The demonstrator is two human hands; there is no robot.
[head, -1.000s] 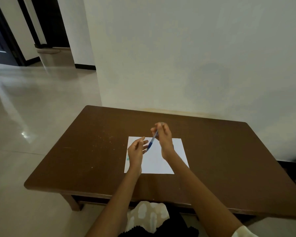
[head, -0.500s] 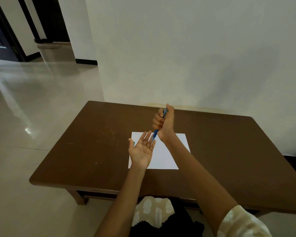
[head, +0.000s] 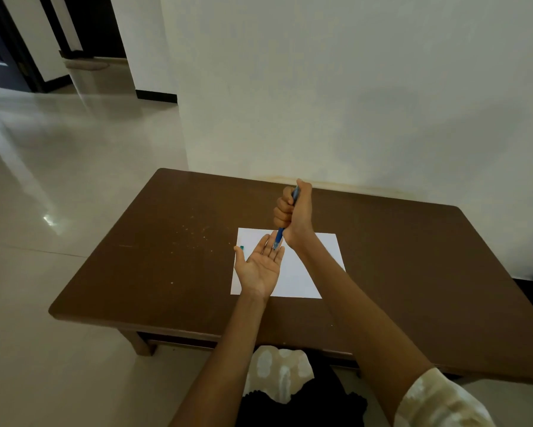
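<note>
Brown wooden table (head: 413,257) set vs. white wall (head: 351,87), far edge touching it. White paper sheet (head: 292,282) flat near table's middle, w/ small teal bit (head: 242,248) at its left edge. Pale specks (head: 194,232) scattered left of sheet. Glossy floor (head: 59,180) on left, dark doorway (head: 86,23) & black skirting (head: 155,96) at far end.

Worn on the head; looks forward and down across the low dark-brown wooden table (head: 166,272) toward the plain white wall (head: 351,103) at the far side. Close enough to show the blue plastic pen (head: 279,237) in the right hand (head: 293,211), left hand (head: 260,266) just beside.
</note>
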